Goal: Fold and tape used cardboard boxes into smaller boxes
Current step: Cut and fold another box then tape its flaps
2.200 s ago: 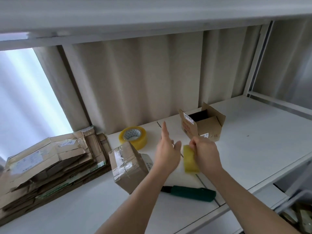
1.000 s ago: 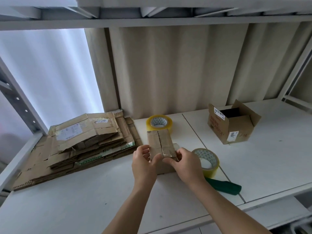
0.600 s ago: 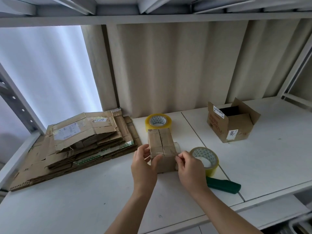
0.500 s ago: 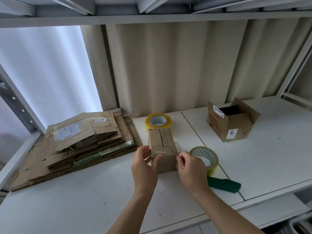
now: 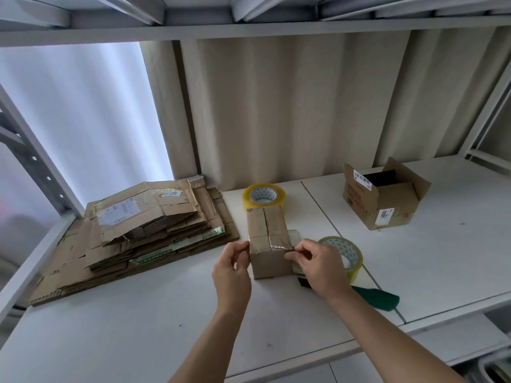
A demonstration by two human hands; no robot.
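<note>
My left hand (image 5: pixel 231 272) and right hand (image 5: pixel 318 268), fingers curled, pinch the near top corners of the small closed box (image 5: pixel 268 241) standing on the counter (image 5: pixel 138 322). The open box (image 5: pixel 381 200), far right, shows only a dark inside.

On the shelf (image 5: pixel 143 335) in front of me a small closed box (image 5: pixel 269 241) stands between my hands, my left hand (image 5: pixel 231 272) at its left edge and my right hand (image 5: pixel 320 268) at its right. A tape roll (image 5: pixel 263 195) lies just behind the box; a second tape roll (image 5: pixel 347 254) lies just beyond my right hand. A stack of flattened cardboard (image 5: pixel 132 236) sits to the left. An open box (image 5: pixel 383 199) stands well off to the right, further back. A cutter (image 5: pixel 380 298) lies right of my right wrist
</note>
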